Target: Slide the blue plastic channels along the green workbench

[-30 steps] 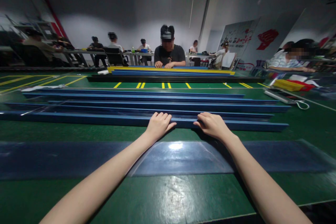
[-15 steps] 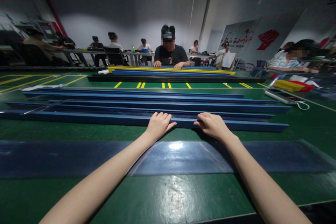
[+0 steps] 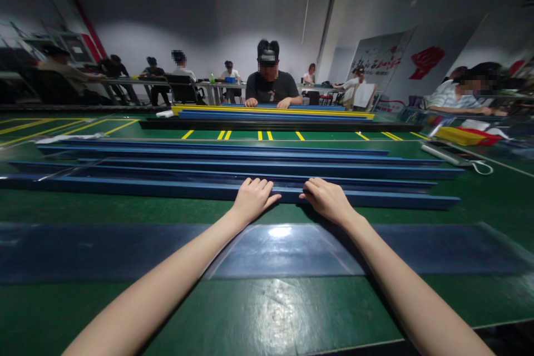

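On the green worktop (image 3: pixel 271 317), just beyond the clear strip (image 3: pixel 438 250), my left hand (image 3: pixel 253 200) and right hand (image 3: pixel 327 198) lie curled over the near wall of the closest blue channel (image 3: pixel 125 187); light, even pressure from both should keep it straight. My fingertips are hidden behind that wall, so I cannot tell whether my fingers (image 3: pixel 259 185) pinch or merely rest, and its left end runs to the edge of view.

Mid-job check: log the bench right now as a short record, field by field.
Left hand: fingers over the closest blue strip
Right hand: on the same strip, fingers curled
Clear sheet: flat on the green table, below both forearms
Other blue strips: lying beyond the closest one
Across: co-worker, hands just behind a yellow strip
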`<state>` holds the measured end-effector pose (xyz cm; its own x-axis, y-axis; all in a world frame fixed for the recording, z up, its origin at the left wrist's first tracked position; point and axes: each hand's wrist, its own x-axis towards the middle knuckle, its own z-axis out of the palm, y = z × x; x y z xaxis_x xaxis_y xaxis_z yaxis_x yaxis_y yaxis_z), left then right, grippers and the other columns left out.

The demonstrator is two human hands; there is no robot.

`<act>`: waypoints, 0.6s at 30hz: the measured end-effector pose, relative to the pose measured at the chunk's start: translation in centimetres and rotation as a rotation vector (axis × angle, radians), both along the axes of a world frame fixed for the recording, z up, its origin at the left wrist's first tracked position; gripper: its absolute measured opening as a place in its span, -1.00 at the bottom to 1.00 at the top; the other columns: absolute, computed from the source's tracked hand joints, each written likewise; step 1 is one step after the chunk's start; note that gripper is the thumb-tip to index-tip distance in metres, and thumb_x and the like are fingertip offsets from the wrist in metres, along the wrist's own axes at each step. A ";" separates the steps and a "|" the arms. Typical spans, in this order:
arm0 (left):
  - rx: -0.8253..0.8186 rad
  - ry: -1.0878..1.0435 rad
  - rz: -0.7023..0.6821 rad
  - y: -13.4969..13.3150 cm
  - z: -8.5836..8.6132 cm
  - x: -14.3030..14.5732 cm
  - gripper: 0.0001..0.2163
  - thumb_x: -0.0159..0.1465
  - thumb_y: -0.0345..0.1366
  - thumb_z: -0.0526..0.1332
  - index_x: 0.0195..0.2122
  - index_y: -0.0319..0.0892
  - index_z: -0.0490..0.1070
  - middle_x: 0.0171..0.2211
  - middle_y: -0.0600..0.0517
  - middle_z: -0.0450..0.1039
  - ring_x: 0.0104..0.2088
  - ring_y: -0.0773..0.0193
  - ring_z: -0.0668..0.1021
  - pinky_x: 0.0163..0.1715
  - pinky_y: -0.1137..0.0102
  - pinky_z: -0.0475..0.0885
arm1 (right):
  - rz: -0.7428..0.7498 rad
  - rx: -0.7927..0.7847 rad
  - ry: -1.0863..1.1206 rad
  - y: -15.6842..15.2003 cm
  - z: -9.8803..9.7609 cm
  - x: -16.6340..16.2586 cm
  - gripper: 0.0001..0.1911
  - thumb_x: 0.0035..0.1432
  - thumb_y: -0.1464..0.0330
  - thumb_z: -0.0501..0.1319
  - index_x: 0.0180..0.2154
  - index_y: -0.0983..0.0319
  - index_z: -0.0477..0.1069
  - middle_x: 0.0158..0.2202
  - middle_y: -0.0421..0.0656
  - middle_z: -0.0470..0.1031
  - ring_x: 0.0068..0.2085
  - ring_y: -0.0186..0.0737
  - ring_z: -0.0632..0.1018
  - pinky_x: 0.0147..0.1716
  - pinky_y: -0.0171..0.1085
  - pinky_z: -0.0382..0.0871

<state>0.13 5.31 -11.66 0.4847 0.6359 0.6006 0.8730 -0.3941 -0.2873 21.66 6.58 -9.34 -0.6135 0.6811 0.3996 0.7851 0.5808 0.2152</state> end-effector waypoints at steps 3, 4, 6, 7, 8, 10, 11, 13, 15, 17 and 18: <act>-0.004 0.004 -0.006 0.0 0.0 0.0 -0.69 0.25 -0.07 0.01 -0.39 -0.22 0.33 -0.47 -0.01 0.41 -0.42 0.21 0.42 -0.41 0.34 0.12 | -0.007 -0.014 -0.001 0.1 0.3 0.1 -0.82 0.17 0.30 0.06 -0.41 0.24 0.32 -0.39 -0.16 0.42 -0.35 -0.30 0.40 -0.52 -0.34 0.01; -0.006 0.005 -0.008 0.0 0.1 0.0 -0.69 0.25 -0.07 0.01 -0.39 -0.22 0.32 -0.47 -0.01 0.41 -0.41 0.21 0.42 -0.40 0.33 0.12 | -0.009 -0.022 -0.004 0.1 0.4 0.1 -0.82 0.17 0.30 0.06 -0.41 0.24 0.32 -0.39 -0.16 0.42 -0.34 -0.30 0.40 -0.52 -0.34 0.00; -0.013 0.007 -0.010 0.1 0.1 0.0 -0.70 0.25 -0.08 0.00 -0.37 -0.22 0.32 -0.46 -0.01 0.41 -0.41 0.21 0.42 -0.40 0.33 0.13 | -0.017 -0.044 -0.011 0.0 0.7 0.1 -0.82 0.17 0.30 0.05 -0.40 0.23 0.32 -0.38 -0.16 0.43 -0.34 -0.30 0.40 -0.53 -0.34 -0.01; -0.016 0.007 -0.012 0.1 0.1 0.0 -0.70 0.25 -0.08 0.00 -0.36 -0.22 0.32 -0.45 -0.01 0.40 -0.40 0.21 0.41 -0.40 0.33 0.13 | -0.022 -0.056 -0.015 0.0 0.8 0.1 -0.82 0.17 0.30 0.05 -0.40 0.23 0.32 -0.37 -0.16 0.43 -0.33 -0.31 0.41 -0.53 -0.35 -0.02; -0.020 0.007 -0.017 0.1 0.1 -0.1 -0.70 0.25 -0.08 -0.01 -0.34 -0.23 0.32 -0.43 -0.01 0.40 -0.40 0.21 0.41 -0.40 0.33 0.14 | -0.029 -0.068 -0.020 0.0 1.0 0.1 -0.82 0.17 0.30 0.05 -0.40 0.23 0.32 -0.37 -0.16 0.43 -0.33 -0.31 0.41 -0.54 -0.35 -0.02; -0.027 0.009 -0.036 0.1 0.1 -0.1 -0.71 0.26 -0.09 -0.01 -0.30 -0.23 0.31 -0.40 -0.02 0.40 -0.37 0.21 0.41 -0.39 0.34 0.15 | -0.046 -0.087 -0.032 -0.1 1.2 0.2 -0.83 0.17 0.30 0.05 -0.39 0.23 0.32 -0.36 -0.17 0.43 -0.34 -0.31 0.41 -0.54 -0.34 -0.04; -0.029 0.012 -0.049 0.1 0.1 -0.1 -0.71 0.26 -0.10 -0.01 -0.28 -0.23 0.31 -0.39 -0.02 0.39 -0.36 0.21 0.41 -0.37 0.34 0.15 | -0.054 -0.094 -0.037 -0.1 1.3 0.3 -0.83 0.17 0.30 0.05 -0.40 0.23 0.32 -0.36 -0.17 0.43 -0.35 -0.31 0.42 -0.55 -0.34 -0.04; -0.032 0.021 -0.076 0.1 0.2 0.0 -0.73 0.26 -0.12 -0.01 -0.25 -0.23 0.30 -0.36 -0.03 0.39 -0.34 0.20 0.40 -0.34 0.33 0.16 | -0.064 -0.105 -0.047 -0.2 1.6 0.6 -0.83 0.16 0.30 0.05 -0.41 0.23 0.31 -0.37 -0.18 0.43 -0.35 -0.31 0.42 -0.54 -0.34 -0.04; -0.031 0.025 -0.086 0.0 0.2 0.0 -0.74 0.26 -0.13 0.00 -0.25 -0.23 0.30 -0.36 -0.04 0.39 -0.33 0.20 0.40 -0.31 0.33 0.16 | -0.070 -0.119 -0.054 -0.3 1.8 1.0 -0.84 0.15 0.31 0.05 -0.42 0.23 0.30 -0.38 -0.18 0.43 -0.35 -0.31 0.43 -0.54 -0.34 -0.03; -0.032 0.022 -0.079 0.0 0.2 0.0 -0.73 0.26 -0.12 0.00 -0.27 -0.23 0.31 -0.37 -0.04 0.39 -0.33 0.20 0.40 -0.30 0.32 0.16 | -0.084 -0.136 -0.055 -0.3 2.0 1.3 -0.85 0.14 0.32 0.06 -0.43 0.22 0.30 -0.38 -0.18 0.44 -0.36 -0.30 0.43 -0.54 -0.33 -0.02; -0.034 0.020 -0.073 0.0 0.2 0.0 -0.73 0.26 -0.12 0.00 -0.29 -0.23 0.31 -0.38 -0.04 0.39 -0.34 0.20 0.40 -0.31 0.32 0.15 | -0.093 -0.143 -0.053 -0.4 2.1 1.5 -0.86 0.13 0.33 0.06 -0.44 0.22 0.30 -0.38 -0.18 0.44 -0.36 -0.30 0.43 -0.54 -0.33 -0.02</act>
